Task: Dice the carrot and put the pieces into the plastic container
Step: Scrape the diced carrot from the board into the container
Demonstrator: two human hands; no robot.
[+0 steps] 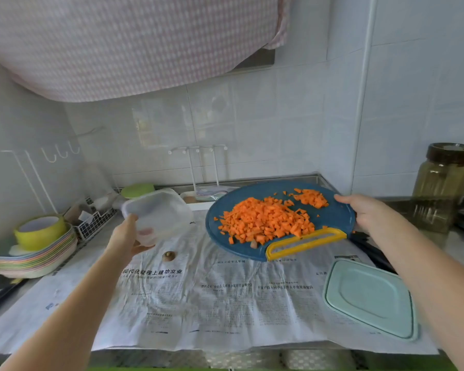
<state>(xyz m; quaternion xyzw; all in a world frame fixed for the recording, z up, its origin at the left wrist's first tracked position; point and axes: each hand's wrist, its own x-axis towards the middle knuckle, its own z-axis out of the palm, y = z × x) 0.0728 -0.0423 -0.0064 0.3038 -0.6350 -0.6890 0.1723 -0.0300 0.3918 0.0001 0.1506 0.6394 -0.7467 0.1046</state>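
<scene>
Head view: carrot dice point(263, 220) on board point(332, 216), beside right fingers point(345, 199)

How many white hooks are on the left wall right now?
3, side by side on the left tiled wall above the stack of pastel plastic plates: nearest white J-shaped hook, middle hook, farthest hook. None appears hidden.

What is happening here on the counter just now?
A person is about to move diced carrot into a container. The left hand holds the clear container up, and no carrot shows in it yet. The right hand grips the edge of the blue board, where all the carrot lies in a heap. The lid and a cut carrot end lie on the newspaper.
</scene>
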